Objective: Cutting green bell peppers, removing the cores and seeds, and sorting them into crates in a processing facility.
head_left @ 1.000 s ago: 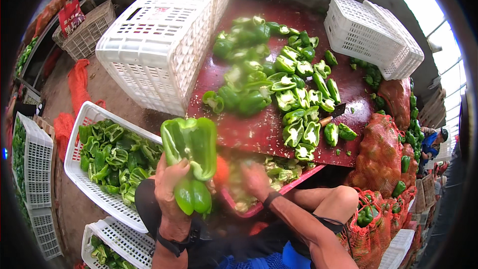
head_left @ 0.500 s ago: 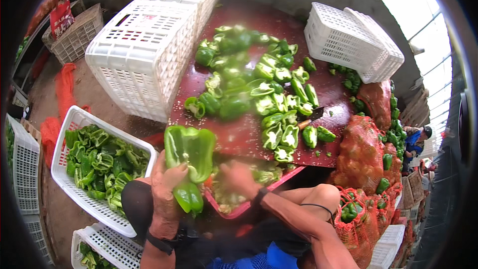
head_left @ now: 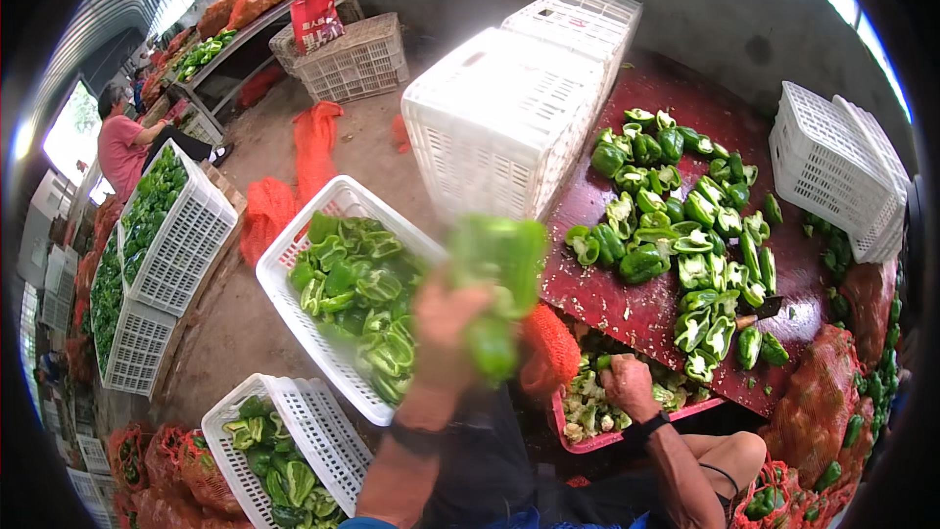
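Observation:
Green bell pepper halves (head_left: 504, 260) are gripped in my left hand (head_left: 446, 323), which is blurred by motion beside the right rim of a white crate (head_left: 315, 360). Cut green pepper pieces (head_left: 367, 284) fill much of that crate. My right hand (head_left: 629, 384) is closed above a pink tub (head_left: 627, 440) of pale pepper cores (head_left: 589, 400); whatever is inside its fingers is hidden. On the red tabletop (head_left: 612, 299) ahead lie many halved peppers (head_left: 700, 225). A knife (head_left: 762, 313) with a wooden handle rests at their right side.
Tall white crates (head_left: 499, 127) stand at the table's left edge, and more crates (head_left: 832, 162) at its far right. A second crate of peppers (head_left: 318, 441) sits at lower left. Red net sacks (head_left: 818, 387) flank the right. A seated person (head_left: 122, 142) is at far left.
The view has swung left, shifting the scene rightward. My left hand has carried the pepper halves away from the tub toward the white crate. My right hand stays over the tub.

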Motion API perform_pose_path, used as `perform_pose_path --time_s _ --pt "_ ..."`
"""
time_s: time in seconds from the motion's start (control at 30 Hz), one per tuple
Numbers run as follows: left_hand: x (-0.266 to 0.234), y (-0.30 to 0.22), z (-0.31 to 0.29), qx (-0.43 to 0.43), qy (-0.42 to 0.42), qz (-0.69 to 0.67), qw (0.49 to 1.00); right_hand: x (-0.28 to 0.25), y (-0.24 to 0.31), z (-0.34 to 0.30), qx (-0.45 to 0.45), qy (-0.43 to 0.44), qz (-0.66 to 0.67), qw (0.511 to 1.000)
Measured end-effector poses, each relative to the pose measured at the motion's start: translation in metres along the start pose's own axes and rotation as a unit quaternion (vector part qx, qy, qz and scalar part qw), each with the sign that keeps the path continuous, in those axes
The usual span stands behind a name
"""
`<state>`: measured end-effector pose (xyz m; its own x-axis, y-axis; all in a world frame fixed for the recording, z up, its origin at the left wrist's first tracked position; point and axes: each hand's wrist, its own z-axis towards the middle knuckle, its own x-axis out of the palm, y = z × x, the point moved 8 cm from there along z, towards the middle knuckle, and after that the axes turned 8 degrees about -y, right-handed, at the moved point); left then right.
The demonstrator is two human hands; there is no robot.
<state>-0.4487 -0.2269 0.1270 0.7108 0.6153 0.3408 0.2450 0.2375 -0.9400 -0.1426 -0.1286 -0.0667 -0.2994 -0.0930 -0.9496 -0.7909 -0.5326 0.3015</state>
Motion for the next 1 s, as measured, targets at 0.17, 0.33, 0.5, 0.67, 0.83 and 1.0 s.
perform_pose_path --time_s 0.17,0.33,0.5,0.67,0.83,1.0 --pt "-0.136 -0.027 0.040 0.193 -0.165 0.336 0.907 -0.101 0.016 0.022 -0.038 -0.136 0.169 0.975" --pt "-0.253 0.105 0.059 -0.100 0.023 0.644 0.758 -0.143 -0.099 0.022 0.077 -0.248 -0.011 0.966" --pt "-0.240 0.075 0.060 0.073 -0.110 0.569 0.812 -0.134 -0.146 0.014 0.143 -0.268 -0.068 0.950" --pt "-0.099 -0.011 0.042 0.094 -0.045 0.287 0.952 -0.095 -0.127 0.028 0.290 -0.115 -0.004 0.950" --pt "0.036 -0.054 -0.024 0.117 0.148 0.131 0.973 -0.104 -0.103 0.033 0.415 -0.044 0.039 0.908" --pt "0.106 0.053 -0.062 -0.150 0.220 0.033 0.963 -0.103 -0.085 0.034 0.322 -0.088 0.096 0.938"
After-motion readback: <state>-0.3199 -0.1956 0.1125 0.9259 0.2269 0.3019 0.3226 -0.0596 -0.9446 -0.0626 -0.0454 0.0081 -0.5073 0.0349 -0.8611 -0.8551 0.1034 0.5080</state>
